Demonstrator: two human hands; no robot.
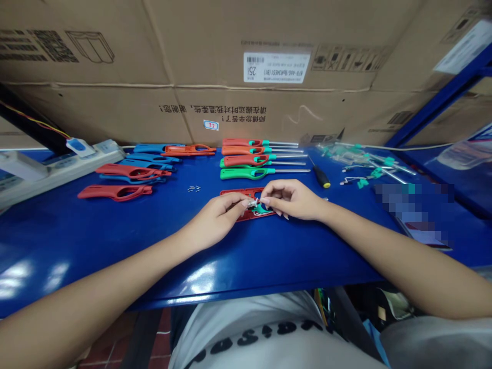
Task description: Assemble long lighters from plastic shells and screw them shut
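Observation:
A red lighter shell (240,193) lies open on the blue table (269,251) in front of me. My left hand (217,218) rests on its left part, fingers pinched at a small metal piece. My right hand (292,199) meets it from the right, fingertips closed on the same small metal and teal insert (258,206) over the shell. Both hands touch at the fingertips above the shell's right end.
Several assembled lighters (253,160) lie in a row behind the hands. Empty red and blue shells (126,180) lie at left, two small screws (194,188) nearby. A screwdriver (321,177) and loose teal-tipped tubes (361,163) lie right. A power strip (57,166) sits far left; cardboard boxes (230,66) stand behind.

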